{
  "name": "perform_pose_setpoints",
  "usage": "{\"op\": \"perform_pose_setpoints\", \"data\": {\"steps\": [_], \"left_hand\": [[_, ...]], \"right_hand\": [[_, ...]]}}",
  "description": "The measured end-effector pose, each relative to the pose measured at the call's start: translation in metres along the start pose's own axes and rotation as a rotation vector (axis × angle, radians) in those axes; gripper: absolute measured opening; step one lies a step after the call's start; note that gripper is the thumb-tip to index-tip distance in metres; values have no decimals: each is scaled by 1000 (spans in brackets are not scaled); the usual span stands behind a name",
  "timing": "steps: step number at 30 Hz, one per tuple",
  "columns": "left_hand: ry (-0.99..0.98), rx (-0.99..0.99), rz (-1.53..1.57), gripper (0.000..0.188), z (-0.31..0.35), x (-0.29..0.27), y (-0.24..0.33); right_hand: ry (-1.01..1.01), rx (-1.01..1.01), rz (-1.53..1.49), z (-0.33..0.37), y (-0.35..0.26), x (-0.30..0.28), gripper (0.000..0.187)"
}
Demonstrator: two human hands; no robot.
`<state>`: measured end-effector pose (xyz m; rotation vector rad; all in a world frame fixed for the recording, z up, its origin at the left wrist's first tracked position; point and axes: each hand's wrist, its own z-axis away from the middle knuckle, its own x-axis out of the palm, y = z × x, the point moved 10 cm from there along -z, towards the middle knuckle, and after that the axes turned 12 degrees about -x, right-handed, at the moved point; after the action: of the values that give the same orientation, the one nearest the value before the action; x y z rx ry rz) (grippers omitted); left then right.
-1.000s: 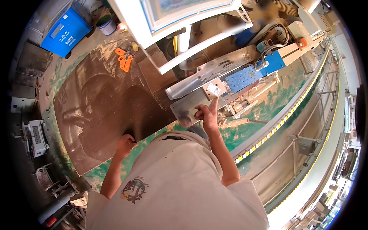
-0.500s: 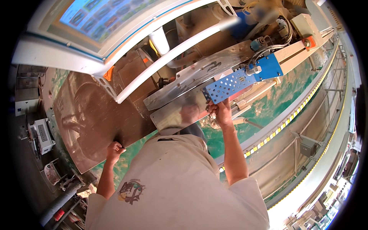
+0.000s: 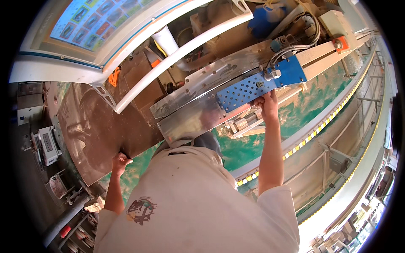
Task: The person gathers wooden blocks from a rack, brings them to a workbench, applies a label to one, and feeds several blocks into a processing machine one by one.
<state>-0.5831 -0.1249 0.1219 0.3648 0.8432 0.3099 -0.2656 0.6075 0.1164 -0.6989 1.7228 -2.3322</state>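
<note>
At the near edge of a brown, dusty board, my left hand is closed with its fingers curled over the rim. My right hand reaches up to the near side of a blue perforated plate. Its fingers are bent and partly hidden under the plate's edge, so what they hold cannot be made out. The plate is fixed to a blue bracket and lies over a long shiny metal bar. Behind that bar runs a second metal bar.
A screen panel with a white curved handle juts in from the upper left. Cables and a beige beam extend to the upper right. Along the right curves a rail with yellow marks. The floor is green and dusty.
My right hand has moved right along the blue plate's near edge, from its left end past its middle. My left hand stays at the board's edge. The whole view has shifted slightly.
</note>
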Motion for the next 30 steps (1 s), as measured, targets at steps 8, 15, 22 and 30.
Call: {"op": "perform_pose_setpoints", "data": {"steps": [8,15,22,30], "left_hand": [[48,51,-112,26,10,-10,5],[164,197,-190,28,19,-23,11],[295,502,-155,33,24,-19,-5],[397,558,-125,43,32,-2,-19]], "right_hand": [[276,-20,95,154,38,-9,38],[271,79,184,318,108,14,37],[237,120,362,492,101,27,32],[456,154,400,618,87,-129,33]]}}
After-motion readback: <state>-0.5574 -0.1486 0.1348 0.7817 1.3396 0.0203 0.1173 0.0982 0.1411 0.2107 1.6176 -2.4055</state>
